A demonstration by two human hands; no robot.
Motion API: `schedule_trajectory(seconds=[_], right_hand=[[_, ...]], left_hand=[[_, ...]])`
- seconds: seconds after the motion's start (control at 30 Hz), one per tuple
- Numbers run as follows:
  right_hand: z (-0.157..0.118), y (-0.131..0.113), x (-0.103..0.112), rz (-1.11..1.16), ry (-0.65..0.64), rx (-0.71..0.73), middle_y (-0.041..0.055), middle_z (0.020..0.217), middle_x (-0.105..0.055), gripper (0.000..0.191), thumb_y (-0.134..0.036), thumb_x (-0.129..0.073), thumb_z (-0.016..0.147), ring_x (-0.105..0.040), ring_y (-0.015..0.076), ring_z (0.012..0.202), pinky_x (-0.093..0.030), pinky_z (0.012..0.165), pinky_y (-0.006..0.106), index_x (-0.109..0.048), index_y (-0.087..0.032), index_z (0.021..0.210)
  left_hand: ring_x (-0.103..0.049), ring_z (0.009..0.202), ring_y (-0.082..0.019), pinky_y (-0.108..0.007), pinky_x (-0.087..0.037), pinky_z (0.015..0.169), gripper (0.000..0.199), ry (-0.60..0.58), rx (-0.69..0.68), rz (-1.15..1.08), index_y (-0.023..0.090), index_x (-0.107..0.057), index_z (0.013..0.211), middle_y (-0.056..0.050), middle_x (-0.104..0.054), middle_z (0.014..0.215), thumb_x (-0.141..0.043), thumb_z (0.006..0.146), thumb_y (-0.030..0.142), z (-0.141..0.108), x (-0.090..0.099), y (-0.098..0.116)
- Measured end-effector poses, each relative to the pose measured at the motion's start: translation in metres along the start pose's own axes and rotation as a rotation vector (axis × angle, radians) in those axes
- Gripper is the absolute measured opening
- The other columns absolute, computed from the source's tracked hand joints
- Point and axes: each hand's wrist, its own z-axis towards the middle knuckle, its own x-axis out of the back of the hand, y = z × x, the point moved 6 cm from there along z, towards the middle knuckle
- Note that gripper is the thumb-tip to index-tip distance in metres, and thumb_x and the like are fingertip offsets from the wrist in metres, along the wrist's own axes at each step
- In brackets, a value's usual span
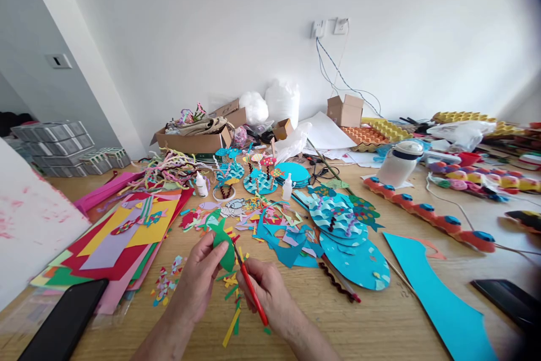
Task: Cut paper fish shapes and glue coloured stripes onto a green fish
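Between thumb and fingers, my left hand (204, 265) pinches a green paper fish (222, 243) above the table. My right hand (266, 288) grips red-handled scissors (252, 289), their blades pointing up close to the fish's right edge; whether they touch the paper I cannot tell. Thin yellow and green paper strips (231, 326) lie beneath the hands. Left of them is a small pile of coloured paper bits (167, 282). Beyond the fish lie blue paper offcuts (281, 245) and an outlined white paper fish (234, 207).
Coloured paper sheets (139, 226) and a black phone (65, 321) lie at left. Glue bottles (287, 187) stand mid-table. Blue paper discs (359, 259), a large blue offcut (439, 293) and a painted egg-carton strip (426, 212) are at right. A full cardboard box (190, 140) stands behind.
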Motion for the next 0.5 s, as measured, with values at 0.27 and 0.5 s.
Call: schedule_trajectory(seconds=[0.27,0.5], right_hand=[[0.001,0.001,0.001,-0.030,-0.009,0.002,-0.0066,0.048,-0.035,0.030,-0.030,-0.041,0.084,-0.035,0.0066,0.044,-0.025,0.041,0.018,-0.037,-0.019,0.057],[0.001,-0.007,0.005,-0.158,0.021,0.089,-0.0064,0.051,-0.033,0.032,-0.030,-0.043,0.084,-0.029,0.0067,0.048,-0.021,0.042,0.019,-0.034,-0.018,0.056]], left_hand=[[-0.048,0.057,-0.008,-0.019,-0.039,0.055,0.024,-0.059,-0.022,-0.032,0.018,-0.059,0.071,0.006,-0.057,0.064,-0.074,0.059,0.031,0.001,-0.001,0.002],[-0.048,0.057,-0.007,-0.017,-0.040,0.054,0.021,-0.075,-0.010,-0.020,0.018,-0.059,0.072,0.006,-0.056,0.063,-0.074,0.061,0.030,0.003,0.000,0.000]])
